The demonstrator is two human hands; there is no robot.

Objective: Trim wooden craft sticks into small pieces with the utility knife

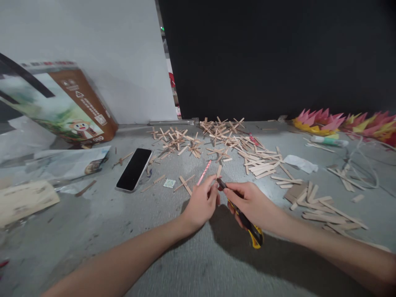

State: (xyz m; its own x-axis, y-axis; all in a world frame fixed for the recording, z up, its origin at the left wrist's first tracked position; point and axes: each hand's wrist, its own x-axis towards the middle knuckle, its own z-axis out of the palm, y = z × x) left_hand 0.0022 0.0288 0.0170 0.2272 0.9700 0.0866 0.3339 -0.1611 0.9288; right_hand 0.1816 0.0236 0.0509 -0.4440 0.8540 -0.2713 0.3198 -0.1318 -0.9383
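Observation:
My left hand [202, 202] pinches a wooden craft stick [219, 170], whose upper end sticks out above the fingertips. In my right hand [252, 202] is a black and yellow utility knife [244, 218], its front end close against the stick. Fingers hide the blade and the stick's lower part. A pink and white striped straw-like piece [204, 171] shows just behind my left hand. Crossed sticks [185, 185] and a small printed packet [169, 183] lie to the left of that hand.
Loose craft sticks [262, 163] and crossed ones [176, 140] cover the table's back. More sticks [318, 206] lie at right. A phone [134, 169] and a printed box [83, 107] are at left. Pink and yellow paper petals [321, 121], a glue stick [329, 141] and a cable [371, 169] sit far right.

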